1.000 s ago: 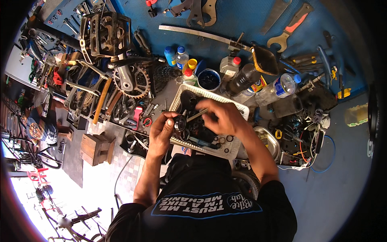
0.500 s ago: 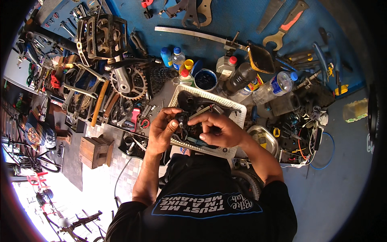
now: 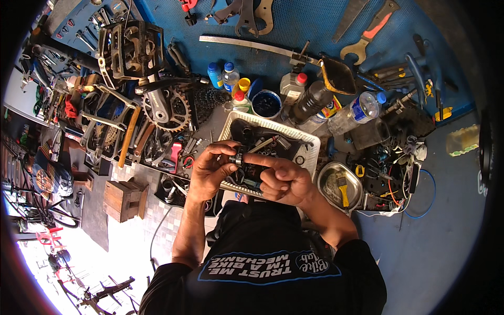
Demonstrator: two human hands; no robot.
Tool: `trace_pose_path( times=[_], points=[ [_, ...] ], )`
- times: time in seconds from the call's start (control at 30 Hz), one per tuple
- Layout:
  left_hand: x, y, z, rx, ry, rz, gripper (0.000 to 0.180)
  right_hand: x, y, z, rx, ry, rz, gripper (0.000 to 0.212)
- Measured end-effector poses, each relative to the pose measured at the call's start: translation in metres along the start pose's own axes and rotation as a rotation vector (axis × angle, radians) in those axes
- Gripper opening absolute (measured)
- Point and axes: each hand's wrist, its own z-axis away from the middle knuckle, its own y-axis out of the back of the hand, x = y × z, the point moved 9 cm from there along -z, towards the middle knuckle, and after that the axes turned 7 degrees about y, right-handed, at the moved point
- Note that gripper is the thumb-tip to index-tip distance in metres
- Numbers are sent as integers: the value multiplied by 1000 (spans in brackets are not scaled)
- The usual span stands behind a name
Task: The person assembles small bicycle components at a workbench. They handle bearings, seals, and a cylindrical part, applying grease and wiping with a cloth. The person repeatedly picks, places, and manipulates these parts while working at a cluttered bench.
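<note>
My left hand point(image 3: 212, 170) pinches a small black ring-shaped part point(image 3: 239, 156) between thumb and fingers. From the other side, the outstretched index finger of my right hand point(image 3: 286, 178) touches that part, or reaches into its hole; which of the two I cannot tell. The other fingers of that hand are loosely curled, with nothing visible in them. Both hands are above the near side of a cream plastic basket point(image 3: 313, 152), which holds several small metal and dark parts. Fingers cover some of the black part and some of the basket.
Beyond the basket stand a tub of dark grease point(image 3: 266, 104), a dark bottle point(image 3: 311, 103) and a clear bottle point(image 3: 362, 109). A metal tray point(image 3: 328, 173) with a yellow-handled brush point(image 3: 342, 190) lies right. On the left are a crankset point(image 3: 157, 105) and a wooden box point(image 3: 123, 199).
My right hand has turned and straightened its index finger against the black part, its other fingers curling in. More of the basket's contents and the metal tray show. The left hand keeps its hold.
</note>
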Motion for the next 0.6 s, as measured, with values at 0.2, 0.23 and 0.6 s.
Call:
trace_pose_path(
  times=[0.2,0.23,0.6],
  points=[
    [-23,23,1,220,249,136,29,-28,-6,6,119,114,365,82],
    [-25,23,0,273,344,227,31,-36,-3,7,177,126,603,79],
    [-29,12,2,272,486,308,31,-46,-32,-18,-352,458,2632,79]
  ],
)
